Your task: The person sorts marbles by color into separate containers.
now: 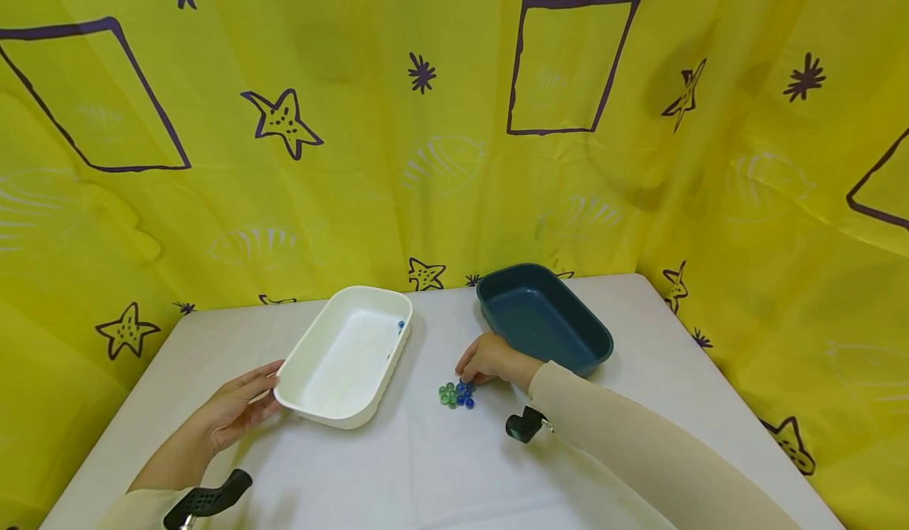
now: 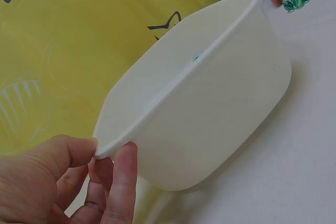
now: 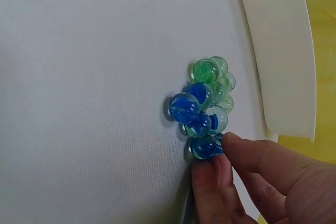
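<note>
My left hand pinches the rim of a white plastic tub at its near left corner. In the left wrist view the thumb lies on one side of that rim and the fingers on the other. A blue marble shows inside the tub by its right wall. Right of the tub, clear glass marbles with green swirls and blue swirls lie clustered on the table. My right hand reaches to the far edge of the cluster, thumb and fingers pinching a blue marble.
A dark green tub stands behind and to the right of the marbles, close by the right hand and forearm. White cloth covers the table. A yellow patterned curtain hangs along the back and sides.
</note>
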{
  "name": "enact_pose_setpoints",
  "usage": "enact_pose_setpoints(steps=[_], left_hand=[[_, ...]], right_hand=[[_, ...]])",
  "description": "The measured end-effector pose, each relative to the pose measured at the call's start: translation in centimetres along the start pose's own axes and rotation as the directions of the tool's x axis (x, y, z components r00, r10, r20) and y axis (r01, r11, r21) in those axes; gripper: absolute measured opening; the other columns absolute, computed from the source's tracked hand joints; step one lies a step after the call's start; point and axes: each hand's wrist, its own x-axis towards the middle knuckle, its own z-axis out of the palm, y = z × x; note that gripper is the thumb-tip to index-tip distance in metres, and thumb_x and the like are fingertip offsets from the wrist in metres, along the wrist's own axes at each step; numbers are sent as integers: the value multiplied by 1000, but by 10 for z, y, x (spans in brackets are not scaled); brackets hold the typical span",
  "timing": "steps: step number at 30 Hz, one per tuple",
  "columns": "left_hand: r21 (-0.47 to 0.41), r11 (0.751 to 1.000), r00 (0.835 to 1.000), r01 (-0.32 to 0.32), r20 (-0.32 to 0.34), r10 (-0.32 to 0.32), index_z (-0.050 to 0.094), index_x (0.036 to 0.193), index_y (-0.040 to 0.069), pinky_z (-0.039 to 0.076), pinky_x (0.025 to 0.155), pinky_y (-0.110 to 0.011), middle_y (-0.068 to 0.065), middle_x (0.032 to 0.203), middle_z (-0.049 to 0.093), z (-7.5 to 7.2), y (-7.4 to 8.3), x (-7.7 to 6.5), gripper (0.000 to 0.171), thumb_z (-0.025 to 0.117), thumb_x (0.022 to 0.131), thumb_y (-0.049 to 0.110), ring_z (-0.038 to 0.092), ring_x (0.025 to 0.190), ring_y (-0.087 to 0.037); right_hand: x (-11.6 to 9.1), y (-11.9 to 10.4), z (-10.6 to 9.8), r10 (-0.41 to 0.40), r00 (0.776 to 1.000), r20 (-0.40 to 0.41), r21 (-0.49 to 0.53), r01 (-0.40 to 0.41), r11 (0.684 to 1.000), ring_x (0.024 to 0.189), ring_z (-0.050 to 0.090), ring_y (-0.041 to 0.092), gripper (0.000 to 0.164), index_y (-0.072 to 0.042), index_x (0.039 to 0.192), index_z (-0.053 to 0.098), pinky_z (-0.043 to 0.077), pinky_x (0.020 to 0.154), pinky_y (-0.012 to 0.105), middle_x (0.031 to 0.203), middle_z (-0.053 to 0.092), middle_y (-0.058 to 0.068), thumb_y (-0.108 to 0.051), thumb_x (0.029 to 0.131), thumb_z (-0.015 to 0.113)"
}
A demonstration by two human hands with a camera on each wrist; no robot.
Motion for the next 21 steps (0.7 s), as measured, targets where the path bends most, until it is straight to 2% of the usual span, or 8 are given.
enact_pose_setpoints(steps=[21], left_hand=[[1,1000,1000,-4,-1,4,75,93,32,59,81,-23,8,99,65,2,1,-3,28,57,101,13,64,87,-8]], right_hand=[[4,2,0,-28,999,18,-52,29,998,65,62,10,8,2,85,77,61,67,25,77,73,7,5,78,77]])
